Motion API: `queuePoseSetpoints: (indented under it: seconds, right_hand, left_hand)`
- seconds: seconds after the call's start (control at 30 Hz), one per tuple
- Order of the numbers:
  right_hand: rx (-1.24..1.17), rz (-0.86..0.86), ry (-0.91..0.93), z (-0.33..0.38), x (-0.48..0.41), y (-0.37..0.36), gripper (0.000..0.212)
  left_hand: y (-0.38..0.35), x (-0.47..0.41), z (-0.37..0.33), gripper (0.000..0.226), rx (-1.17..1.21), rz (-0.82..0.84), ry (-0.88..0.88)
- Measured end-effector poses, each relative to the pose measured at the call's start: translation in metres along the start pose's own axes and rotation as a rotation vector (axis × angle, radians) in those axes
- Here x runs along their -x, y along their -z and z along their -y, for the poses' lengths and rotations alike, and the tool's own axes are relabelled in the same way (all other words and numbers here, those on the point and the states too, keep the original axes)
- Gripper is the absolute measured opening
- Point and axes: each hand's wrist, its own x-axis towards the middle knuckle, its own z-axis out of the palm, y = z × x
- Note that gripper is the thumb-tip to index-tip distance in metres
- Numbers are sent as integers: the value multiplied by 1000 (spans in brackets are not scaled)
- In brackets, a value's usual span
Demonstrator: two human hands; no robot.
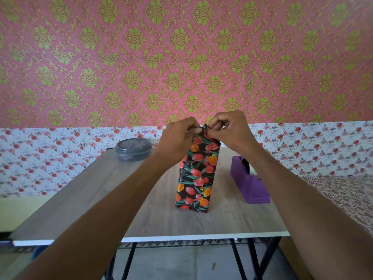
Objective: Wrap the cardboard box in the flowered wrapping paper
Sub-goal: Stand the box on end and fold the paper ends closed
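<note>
At the box's top, both hands pinch the flowered wrapping paper, fingers curled.

Your L hand & R hand: bare. L forearm, R forearm bare too, right to frame edge. Fine hair on R forearm's outer side. L thumbnail short.

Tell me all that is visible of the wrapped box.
The wrapped box stands upright on its small end on the wooden table. Glossy black paper with red and orange tulips covers it; a seam runs down its front. The left hand and right hand pinch the paper at its top.
</note>
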Motion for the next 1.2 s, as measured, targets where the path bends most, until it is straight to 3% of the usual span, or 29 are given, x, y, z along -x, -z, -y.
queuePoseSetpoints:
  seconds: [0.4, 0.6, 0.73, 0.87, 1.0, 1.2]
  right_hand:
    - [79, -26, 24, 6, 0, -8, 7]
    - [3, 47, -43, 4, 10, -7, 23]
    - [128, 43, 43, 2, 24, -13, 36]
    - [208, -14, 141, -1, 29, -18, 18]
    - [186, -51, 46, -1, 26, -22, 11]
    - [46, -111, -89, 6, 29, -21, 8]
  left_hand:
    - [-2, -6, 0, 14, -22, -29, 40]
    - [-3, -7, 4, 7, -74, -78, 58]
    - [-7, -5, 4, 13, -194, -77, 27]
    - [-8, -3, 2, 10, -172, -79, 22]
    - [2, -7, -3, 30, -119, 50, -85]
    - [8, -14, -7, 17, -95, 141, -79]
